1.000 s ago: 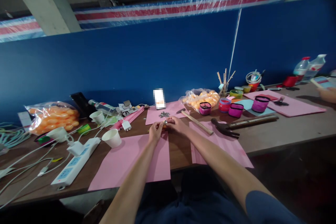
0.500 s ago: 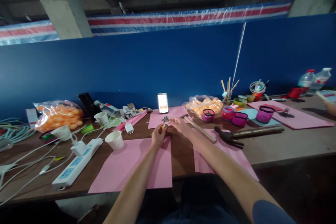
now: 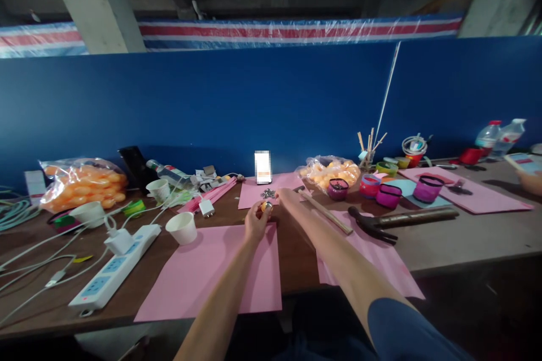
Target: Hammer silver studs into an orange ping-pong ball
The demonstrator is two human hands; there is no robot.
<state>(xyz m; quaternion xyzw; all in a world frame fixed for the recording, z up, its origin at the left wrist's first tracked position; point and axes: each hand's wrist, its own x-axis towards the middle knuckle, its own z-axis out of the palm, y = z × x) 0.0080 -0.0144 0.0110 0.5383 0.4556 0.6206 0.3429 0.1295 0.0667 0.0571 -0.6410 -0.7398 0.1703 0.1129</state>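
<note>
small piece (image 3: 266, 207): orange, silver | sheet (image 3: 203, 276): pink | partition (image 3: 254, 96): blue | tarp (image 3: 296, 30): red, white, blue stripes

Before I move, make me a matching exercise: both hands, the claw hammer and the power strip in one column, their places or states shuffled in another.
Things
1. left hand
2. right hand
3. claw hammer
4. power strip

Places or states
A. white, with a plug in it
B. holding an orange-and-silver ball
C. head over a pink sheet
D. near the small metal pieces, ball elsewhere

Pairs: 1-B, 2-D, 3-C, 4-A
</note>
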